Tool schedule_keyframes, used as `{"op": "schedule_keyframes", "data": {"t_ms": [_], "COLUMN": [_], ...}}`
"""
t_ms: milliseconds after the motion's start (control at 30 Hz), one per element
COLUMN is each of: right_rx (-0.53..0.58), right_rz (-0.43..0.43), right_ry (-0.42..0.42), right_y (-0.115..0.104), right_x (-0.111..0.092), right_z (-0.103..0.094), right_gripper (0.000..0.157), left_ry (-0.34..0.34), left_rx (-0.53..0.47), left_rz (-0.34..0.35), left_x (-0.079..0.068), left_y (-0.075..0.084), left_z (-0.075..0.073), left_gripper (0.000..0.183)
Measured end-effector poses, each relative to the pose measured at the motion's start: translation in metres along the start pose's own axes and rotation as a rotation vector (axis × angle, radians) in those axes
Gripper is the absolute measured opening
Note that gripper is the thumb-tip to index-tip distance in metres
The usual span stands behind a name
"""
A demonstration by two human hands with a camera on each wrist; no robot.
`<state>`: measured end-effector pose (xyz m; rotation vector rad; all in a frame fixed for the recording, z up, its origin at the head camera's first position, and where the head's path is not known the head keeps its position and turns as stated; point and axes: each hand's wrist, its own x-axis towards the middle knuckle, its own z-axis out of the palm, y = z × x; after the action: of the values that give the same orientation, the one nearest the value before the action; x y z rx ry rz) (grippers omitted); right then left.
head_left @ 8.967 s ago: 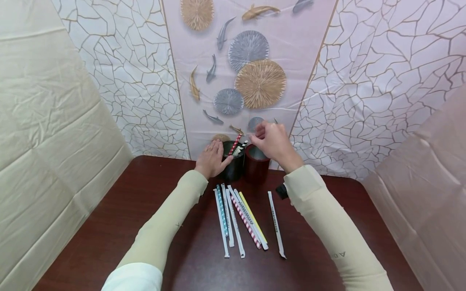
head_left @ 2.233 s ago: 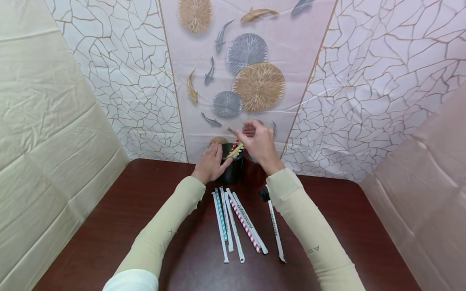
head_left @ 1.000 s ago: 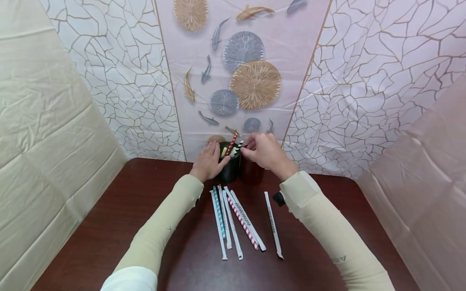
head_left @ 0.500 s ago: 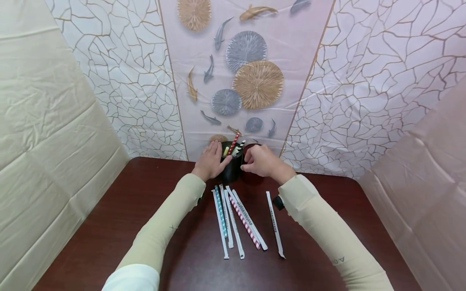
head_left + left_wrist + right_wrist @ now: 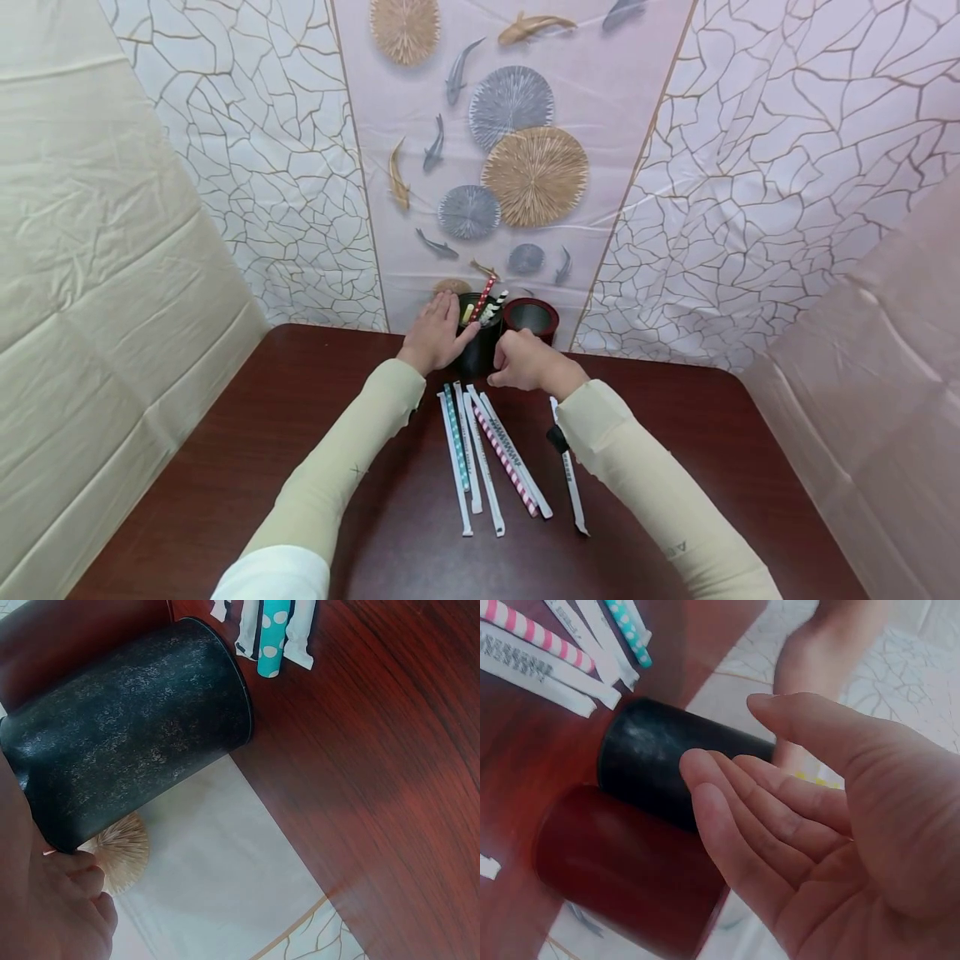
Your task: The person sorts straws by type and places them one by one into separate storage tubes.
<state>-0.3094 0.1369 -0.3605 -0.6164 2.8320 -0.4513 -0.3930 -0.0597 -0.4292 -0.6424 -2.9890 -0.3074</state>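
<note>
Near the back edge of the table, my left hand (image 5: pixel 435 335) holds the side and rim of a black cup (image 5: pixel 477 350). A red straw with white dots (image 5: pixel 483 297), a black-and-white striped straw (image 5: pixel 501 297) and a yellow straw (image 5: pixel 468 312) stand in it, with pale ends beside them. My right hand (image 5: pixel 529 363) hovers in front of the dark red cup (image 5: pixel 531 315), its fingers loosely bent around nothing in the right wrist view. In front lie a pink-striped straw (image 5: pixel 508 462), a teal dotted straw (image 5: pixel 457 437) and several white wrapped straws (image 5: pixel 486 471).
One white wrapped straw (image 5: pixel 574 492) lies apart on the right, partly hidden under my right wrist. The brown table (image 5: pixel 660 508) meets a patterned cloth backdrop (image 5: pixel 660 275) just behind the cups, with beige cloth (image 5: pixel 97 333) at the sides.
The yellow straw has gone from the table into the black cup. My right hand has let go of it and come down and forward past the red cup. My left hand stays put.
</note>
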Motion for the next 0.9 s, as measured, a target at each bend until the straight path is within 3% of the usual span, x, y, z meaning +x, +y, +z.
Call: {"op": "schedule_keyframes", "data": {"t_ms": [433,667,900], "right_rx": [0.027,0.071,0.102], "right_rz": [0.039,0.032,0.046], "right_ry": [-0.099,-0.092,-0.084], "right_y": [0.001,0.007,0.016], "right_x": [0.006,0.008,0.011], "right_z": [0.047,0.072,0.09], "right_gripper": [0.018,0.012,0.017], "left_ry": [0.024,0.02,0.018], "left_rx": [-0.025,-0.034,-0.038], "left_rz": [0.016,0.016,0.013], "left_x": [0.002,0.001,0.001], "left_y": [-0.002,-0.002,-0.002], "left_z": [0.004,0.004,0.004], "left_gripper": [0.087,0.087,0.087]}}
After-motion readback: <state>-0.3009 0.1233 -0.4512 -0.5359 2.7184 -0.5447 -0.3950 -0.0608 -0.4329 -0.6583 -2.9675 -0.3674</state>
